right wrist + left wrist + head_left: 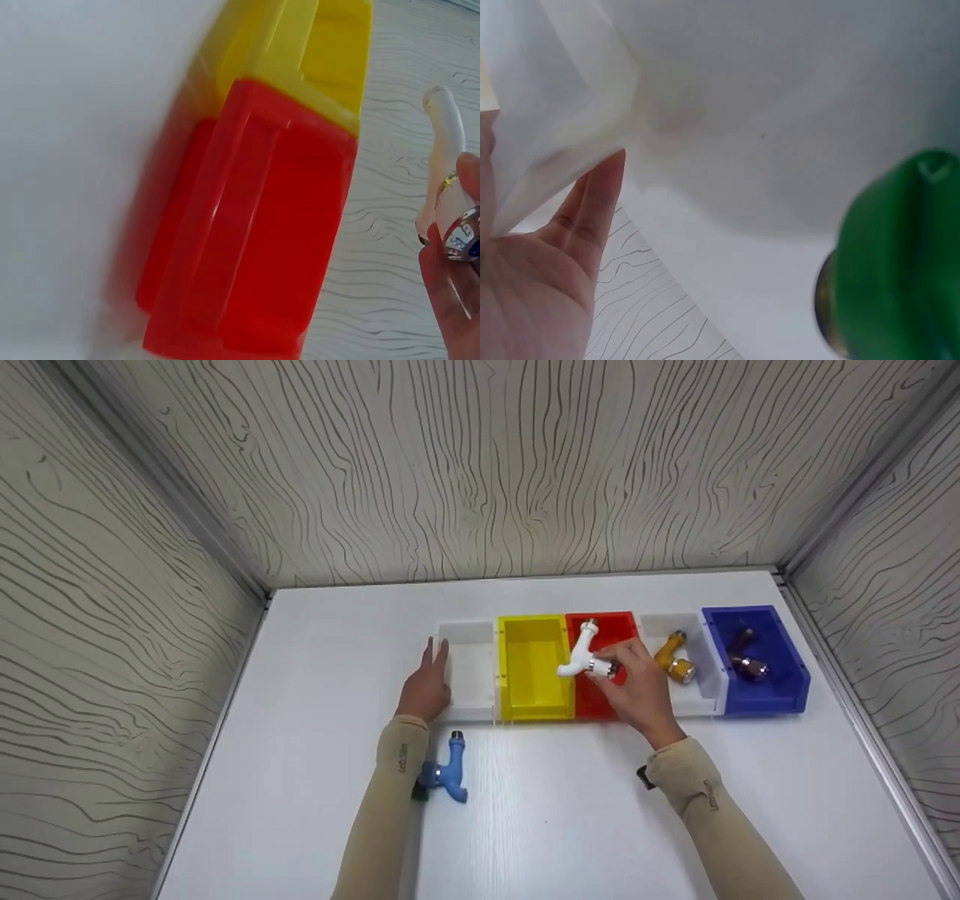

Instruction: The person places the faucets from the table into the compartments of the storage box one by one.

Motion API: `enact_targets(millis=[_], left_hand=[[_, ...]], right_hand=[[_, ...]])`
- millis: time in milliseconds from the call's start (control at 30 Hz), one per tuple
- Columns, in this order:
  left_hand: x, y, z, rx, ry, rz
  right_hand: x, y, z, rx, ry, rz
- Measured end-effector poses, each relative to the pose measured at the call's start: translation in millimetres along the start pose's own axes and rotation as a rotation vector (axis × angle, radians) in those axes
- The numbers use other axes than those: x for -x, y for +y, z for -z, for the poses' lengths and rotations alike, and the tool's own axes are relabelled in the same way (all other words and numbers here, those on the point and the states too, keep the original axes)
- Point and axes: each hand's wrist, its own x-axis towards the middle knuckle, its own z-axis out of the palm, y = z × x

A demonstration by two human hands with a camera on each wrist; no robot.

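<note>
My right hand (637, 690) pinches a white tap (579, 654) by its knob end, above the red bin (600, 709). The right wrist view shows the white tap (446, 142) at its right edge, between the fingers and thumb. My left hand (426, 690) rests against the left side of the end white bin (469, 712), its fingers stretched along the wall. A blue tap (454, 769) lies on the table beside the left wrist. In the left wrist view, a blurred green rounded thing (900, 262) with a metal end is close to the camera.
Right of the first white bin stand a yellow bin (536, 711), the red bin, another white bin (697, 705) holding an orange-yellow tap (675, 658), and a blue bin (765, 701) holding a dark tap (746, 656). Wood-grain panels (480, 472) enclose the white table (330, 660).
</note>
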Motion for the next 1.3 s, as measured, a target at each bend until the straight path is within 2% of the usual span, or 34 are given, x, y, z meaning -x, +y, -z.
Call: enact_targets(millis=[200,367,633,933,1300], left_hand=[[0.3,0.5,1.2,-0.007,0.0,-0.004],[0.7,2.0,2.8,-0.007,-0.001,-0.005],[1.0,1.2,3.9,-0.005,-0.017,-0.006],[0.8,1.4,4.1,0.0,-0.01,0.01],[2.4,1.6,2.5,0.019,-0.014,0.014]], right_hand=[[-5,20,1,0.024,0.043,-0.103],[-7,30,0,0.049,0.029,-0.168],[-9,39,-6,0.085,0.013,-0.167],[-11,43,-15,0.158,-0.048,-0.175],[-14,46,-22,0.186,-0.129,-0.195]])
